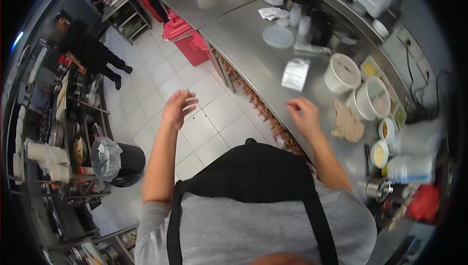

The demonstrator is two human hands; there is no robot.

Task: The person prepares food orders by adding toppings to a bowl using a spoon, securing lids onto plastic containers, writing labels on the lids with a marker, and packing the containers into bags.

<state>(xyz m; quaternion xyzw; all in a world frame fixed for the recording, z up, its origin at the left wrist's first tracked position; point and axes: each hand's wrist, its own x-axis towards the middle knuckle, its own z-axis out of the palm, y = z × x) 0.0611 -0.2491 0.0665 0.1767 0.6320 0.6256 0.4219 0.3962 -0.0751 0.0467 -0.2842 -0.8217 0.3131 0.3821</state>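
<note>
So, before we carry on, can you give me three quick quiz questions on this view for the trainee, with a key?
1. True or false: in this view, the left hand is over the tiled floor.
2. Multiple choice: where does the white packet lie?
A) on the floor
B) on the steel counter
C) inside a tub
3. Fill in the colour: the lidded bins beside the counter are ____.

Key: 1. True; 2. B; 3. red
</note>
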